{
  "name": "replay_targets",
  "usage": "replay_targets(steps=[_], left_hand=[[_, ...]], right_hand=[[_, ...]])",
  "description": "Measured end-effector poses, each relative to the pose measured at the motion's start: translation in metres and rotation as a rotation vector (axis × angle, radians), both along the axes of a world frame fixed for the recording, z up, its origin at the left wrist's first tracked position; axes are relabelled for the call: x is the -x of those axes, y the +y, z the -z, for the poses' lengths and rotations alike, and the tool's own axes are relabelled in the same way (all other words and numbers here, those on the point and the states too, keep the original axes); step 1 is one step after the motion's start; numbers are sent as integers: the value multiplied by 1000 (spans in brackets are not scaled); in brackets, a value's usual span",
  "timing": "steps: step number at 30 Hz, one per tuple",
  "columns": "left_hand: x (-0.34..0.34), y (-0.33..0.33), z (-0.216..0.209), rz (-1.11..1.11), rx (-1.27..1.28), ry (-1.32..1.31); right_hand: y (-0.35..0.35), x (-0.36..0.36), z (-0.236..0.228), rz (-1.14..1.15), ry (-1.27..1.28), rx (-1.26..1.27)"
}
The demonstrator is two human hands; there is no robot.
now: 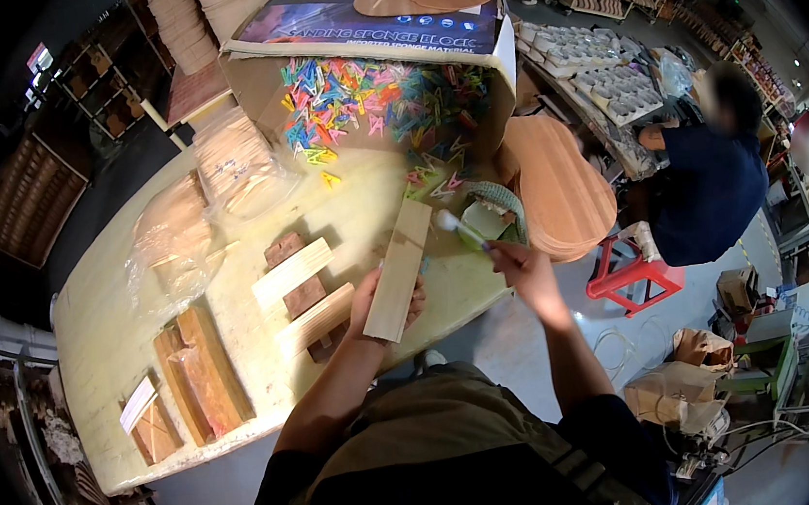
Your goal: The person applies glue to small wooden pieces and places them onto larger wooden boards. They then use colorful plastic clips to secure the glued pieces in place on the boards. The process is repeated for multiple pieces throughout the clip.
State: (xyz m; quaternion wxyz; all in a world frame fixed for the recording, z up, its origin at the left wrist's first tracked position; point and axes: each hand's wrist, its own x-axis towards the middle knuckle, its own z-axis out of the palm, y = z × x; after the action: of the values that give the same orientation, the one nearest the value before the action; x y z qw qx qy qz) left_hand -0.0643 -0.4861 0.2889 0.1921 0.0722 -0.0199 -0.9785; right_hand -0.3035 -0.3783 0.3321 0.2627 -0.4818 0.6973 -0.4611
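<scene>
My left hand (363, 305) is closed around the lower part of a long pale wooden strip, possibly a stack of thin ones (400, 270), held tilted above the table's front edge. In my right hand (525, 272) is a brush (469, 234) with a green handle and a whitish head. The brush head sits close to the strip's right side, by the rim of a round tub (511, 205) with a pale inside. Left of my left hand, pale wood pieces (293, 271) lie across brown blocks (305, 296).
An open carton (258, 96) of colourful clips (341, 98) stands at the back of the table (120, 329). Plastic-bagged thin wood pieces (169, 231) and wooden blocks (216, 368) are left. Rounded wood panels (559, 184) stack right. A seated person (713, 164) is beyond.
</scene>
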Motion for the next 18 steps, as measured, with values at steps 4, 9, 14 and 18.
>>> replay_targets(steps=[4, 9, 14, 18], left_hand=[[7, 8, -22, -86, 33, -158], [1, 13, -37, -103, 42, -131], [-7, 20, -32, -37, 133, -168], [-15, 19, -26, -64, 86, -195]], right_hand=[[15, -52, -8, -74, 693, 379], [17, -51, -9, -103, 589, 375], [-3, 11, 3, 279, 380, 89], [-7, 37, 12, 292, 727, -221]])
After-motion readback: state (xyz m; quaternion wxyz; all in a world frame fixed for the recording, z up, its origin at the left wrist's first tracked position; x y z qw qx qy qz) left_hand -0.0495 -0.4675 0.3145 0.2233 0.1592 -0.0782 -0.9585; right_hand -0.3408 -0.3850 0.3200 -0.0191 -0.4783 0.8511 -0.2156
